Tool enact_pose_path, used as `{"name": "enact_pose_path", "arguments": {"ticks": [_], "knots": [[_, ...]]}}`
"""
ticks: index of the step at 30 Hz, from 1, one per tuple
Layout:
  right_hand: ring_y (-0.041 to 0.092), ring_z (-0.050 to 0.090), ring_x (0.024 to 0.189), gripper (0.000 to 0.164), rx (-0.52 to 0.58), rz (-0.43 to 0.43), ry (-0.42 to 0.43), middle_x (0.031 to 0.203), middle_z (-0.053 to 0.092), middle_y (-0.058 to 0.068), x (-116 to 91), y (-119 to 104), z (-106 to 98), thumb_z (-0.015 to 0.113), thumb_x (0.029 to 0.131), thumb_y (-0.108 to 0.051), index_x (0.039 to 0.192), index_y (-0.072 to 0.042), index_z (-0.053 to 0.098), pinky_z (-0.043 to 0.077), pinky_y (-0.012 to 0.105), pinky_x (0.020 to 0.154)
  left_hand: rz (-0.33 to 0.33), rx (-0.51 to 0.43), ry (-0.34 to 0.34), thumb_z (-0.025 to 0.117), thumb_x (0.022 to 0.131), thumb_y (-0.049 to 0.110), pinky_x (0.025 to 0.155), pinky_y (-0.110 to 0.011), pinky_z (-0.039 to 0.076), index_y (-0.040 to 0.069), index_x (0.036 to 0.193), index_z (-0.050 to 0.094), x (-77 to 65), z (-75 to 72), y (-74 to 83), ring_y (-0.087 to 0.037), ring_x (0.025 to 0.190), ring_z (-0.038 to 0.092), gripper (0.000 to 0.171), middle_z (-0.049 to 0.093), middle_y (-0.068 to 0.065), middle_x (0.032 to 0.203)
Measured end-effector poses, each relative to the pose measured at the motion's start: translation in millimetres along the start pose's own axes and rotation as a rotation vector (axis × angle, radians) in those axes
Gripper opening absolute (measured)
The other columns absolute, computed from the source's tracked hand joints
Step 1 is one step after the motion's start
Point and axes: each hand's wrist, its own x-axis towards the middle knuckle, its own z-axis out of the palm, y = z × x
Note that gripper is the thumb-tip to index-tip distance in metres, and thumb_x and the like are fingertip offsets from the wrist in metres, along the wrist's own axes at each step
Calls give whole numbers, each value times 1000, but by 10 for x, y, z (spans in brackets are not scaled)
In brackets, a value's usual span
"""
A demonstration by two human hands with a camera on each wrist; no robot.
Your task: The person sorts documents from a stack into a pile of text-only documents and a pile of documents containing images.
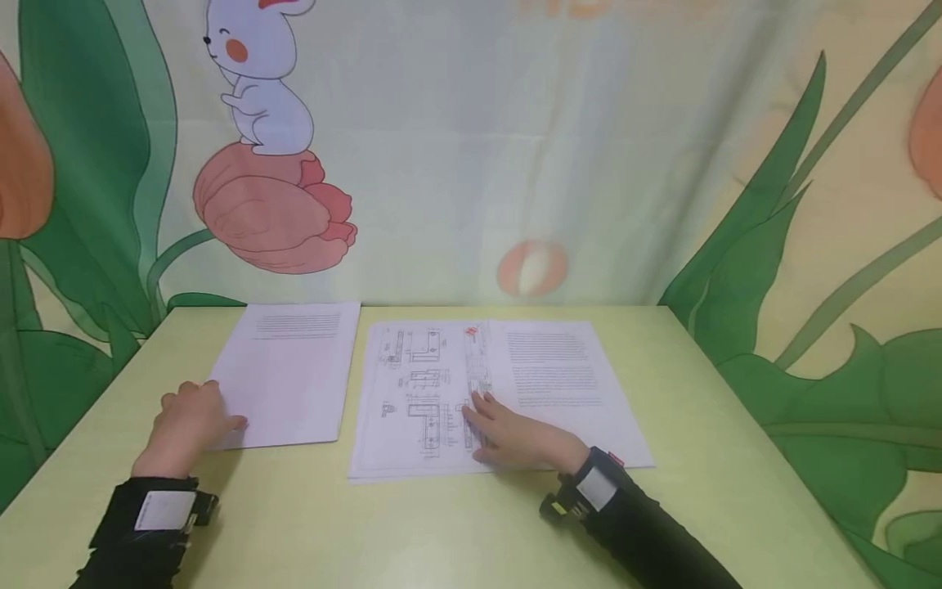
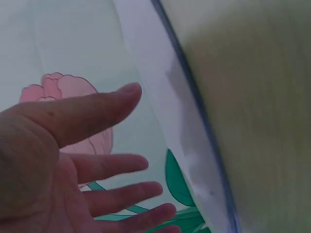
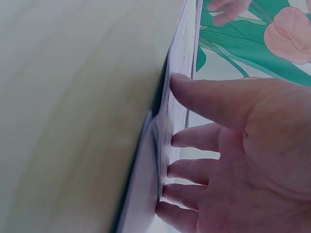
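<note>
the right hand point(image 1: 511, 433) lays nearly straight fingers on the booklet point(image 1: 500, 360), gripping nothing. the left hand point(image 1: 186, 427), fingers spread, grips nothing by the paper stack point(image 1: 290, 380), left of the booklet. pushing hard sideways could wrinkle or slide the booklet. no box or cup shows.

Right hand point(image 3: 243, 155) at 4 o'clock, palm partly visible, digits extended toward centre. Thumb tip and fingertips touch the paper sheets point(image 3: 182, 60), seen nearly edge-on, running from between 12 and 1 o'clock to between 6 and 7. Near centre, dark gap between sheet edge and tabletop point(image 3: 73, 121); tabletop fills 9 o'clock. Left hand point(image 3: 233, 8) partly in frame at 1 o'clock. Backdrop at 2 o'clock: green leaves point(image 3: 238, 36), pinkish flower point(image 3: 291, 35). Print illegible.
</note>
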Motion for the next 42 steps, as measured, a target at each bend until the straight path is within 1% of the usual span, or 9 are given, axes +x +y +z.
{"name": "enact_pose_path", "arguments": {"ticks": [2,5,15,20,24,28,33,37,42], "knots": [[32,4,146,68,-3,9,4,158,5,16,-15,6,-3,51,96,-33,151,-9,20,16,45,116,-48,-15,-34,74,77,25,66,-51,41,-26,103,51,27,10,-66,-48,82,43,62,46,-39,91],[31,3,146,68,-6,16,8,158,5,15,-31,24,-6,51,96,-34,151,-10,20,15,44,116,-88,-35,-45,75,76,26,66,-48,39,-27,100,53,49,19,-90,-45,80,45,62,48,-37,88],[30,3,147,70,7,16,4,159,5,13,-13,49,32,52,95,-37,151,-12,20,15,44,116,-170,-82,11,79,72,18,68,-59,42,-23,113,44,17,64,-70,-56,90,40,67,39,-42,100],[29,2,147,70,15,19,5,159,5,12,-4,48,35,52,95,-38,152,-13,19,15,44,116,-155,-70,63,76,74,11,69,-63,42,-19,113,45,-13,47,-92,-57,88,42,59,41,-41,99],[30,3,147,70,19,17,3,159,5,12,1,39,37,53,95,-38,152,-13,20,16,45,116,-94,-77,113,71,74,2,64,-56,43,-20,114,46,-42,38,-151,-52,81,47,52,46,-40,97],[29,2,147,70,23,13,1,159,5,12,4,30,30,53,95,-38,152,-13,20,15,44,116,-79,-128,131,70,72,-1,66,-53,43,-22,115,45,-36,24,-248,-54,88,50,54,49,-44,104],[29,1,147,70,25,15,-4,159,4,12,6,25,22,53,95,-37,152,-13,20,16,44,116,-158,-202,119,63,76,-2,65,-49,45,-22,118,43,-11,-2,-349,-52,89,50,51,48,-43,110],[29,1,147,70,32,22,-6,159,4,12,5,20,19,54,95,-36,152,-13,20,16,44,116,-217,-252,127,59,79,-1,64,-45,44,-19,117,46,3,-13,-368,-47,87,47,43,49,-41,110],[29,1,147,70,32,23,-6,159,4,13,9,19,22,53,95,-36,152,-12,20,16,44,116,-234,-286,183,56,81,-2,62,-44,43,-18,113,50,-9,-26,-339,-44,84,49,37,52,-39,108]]}}
